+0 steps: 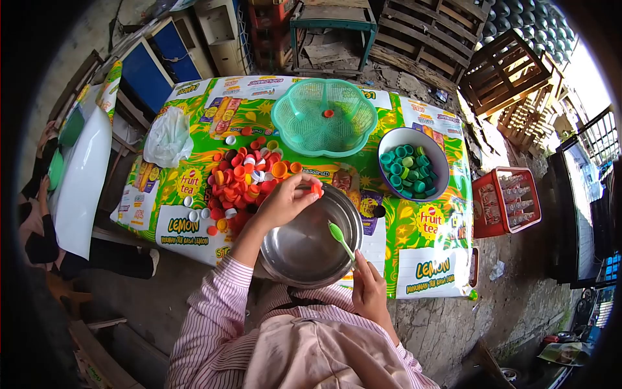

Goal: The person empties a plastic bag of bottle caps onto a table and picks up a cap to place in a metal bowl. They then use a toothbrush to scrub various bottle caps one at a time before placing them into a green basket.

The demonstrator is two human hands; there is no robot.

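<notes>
My left hand (291, 200) pinches a red-orange bottle cap (316, 188) above the left rim of a shiny metal bowl (303, 279). In my right hand (369, 290) is the thin handle of a green spoon-shaped utensil (336, 232); its oval head points up and left over the bowl. The bowl stands at the table's near edge, close to my lap. Left of it lies a loose heap of red and orange bottle caps (234, 186) with some white ones. Beyond the bowl sits a green flower-shaped plastic basket (282, 132) with one red cap (328, 113) inside.
A white bowl (442, 170) of green caps stands right of the basket. A dark cap (379, 211) lies nearer. A crumpled plastic bag (168, 137) rests at left on the patterned tablecloth (421, 259). Another person's hands (45, 188) show at far left. A red crate (505, 200) stands right.
</notes>
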